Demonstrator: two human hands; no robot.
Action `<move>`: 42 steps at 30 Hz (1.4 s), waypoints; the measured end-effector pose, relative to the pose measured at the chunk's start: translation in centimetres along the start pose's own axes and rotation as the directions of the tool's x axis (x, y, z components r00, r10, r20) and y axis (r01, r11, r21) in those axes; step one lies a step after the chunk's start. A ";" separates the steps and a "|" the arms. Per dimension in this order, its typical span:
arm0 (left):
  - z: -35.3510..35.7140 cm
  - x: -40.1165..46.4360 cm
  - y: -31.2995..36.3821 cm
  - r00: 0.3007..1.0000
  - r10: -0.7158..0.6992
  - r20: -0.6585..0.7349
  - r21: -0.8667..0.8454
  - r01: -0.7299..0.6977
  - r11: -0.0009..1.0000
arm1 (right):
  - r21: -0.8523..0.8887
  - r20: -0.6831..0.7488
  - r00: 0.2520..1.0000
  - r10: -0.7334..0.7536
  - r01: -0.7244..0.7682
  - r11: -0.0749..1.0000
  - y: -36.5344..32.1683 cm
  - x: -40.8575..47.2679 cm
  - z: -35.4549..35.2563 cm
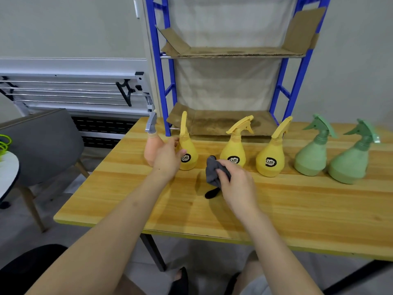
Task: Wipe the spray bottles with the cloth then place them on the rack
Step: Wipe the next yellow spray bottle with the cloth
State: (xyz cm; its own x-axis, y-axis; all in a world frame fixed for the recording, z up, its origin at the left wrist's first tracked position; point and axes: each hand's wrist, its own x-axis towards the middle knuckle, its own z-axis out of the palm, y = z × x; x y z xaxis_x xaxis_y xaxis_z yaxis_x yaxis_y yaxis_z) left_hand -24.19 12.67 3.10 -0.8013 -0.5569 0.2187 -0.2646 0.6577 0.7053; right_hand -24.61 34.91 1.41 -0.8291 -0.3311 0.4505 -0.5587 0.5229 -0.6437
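Observation:
Several spray bottles stand in a row on the wooden table: a pink one at the left, three yellow ones, and two green ones at the right. My left hand reaches between the pink bottle and the leftmost yellow bottle, fingers spread, thumb touching the yellow one. My right hand grips a bunched grey cloth just above the table. The blue rack stands behind the bottles, its shelves lined with cardboard.
A grey chair stands left of the table, beside a white round table. A folded metal drying rack leans on the wall. The table's near half in front of the bottles holds only my arms.

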 end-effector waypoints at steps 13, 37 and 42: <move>3.3 -3.5 6.2 0.938 0.174 -0.301 -0.180 -0.235 0.955 | 0.278 -0.203 0.977 0.061 -0.002 0.961 2.0 1.0 -5.2; 2.5 -4.0 9.0 0.910 0.399 -0.112 -0.131 -0.412 0.902 | 0.084 -0.330 0.943 0.027 0.001 0.996 1.4 -0.3 -5.7; 0.6 -5.0 6.9 0.890 0.440 -0.123 -0.102 -0.452 0.886 | 0.009 -0.402 0.913 -0.077 0.088 0.996 0.0 -0.1 -4.1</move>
State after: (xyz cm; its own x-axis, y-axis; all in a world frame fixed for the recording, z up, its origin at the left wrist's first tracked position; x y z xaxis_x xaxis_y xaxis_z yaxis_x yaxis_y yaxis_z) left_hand -22.33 20.31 6.41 -0.7630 -0.2687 0.5880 0.1829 0.7826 0.5950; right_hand -24.46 38.15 3.84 -0.7045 -0.0271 0.7092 -0.6296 0.4851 -0.6069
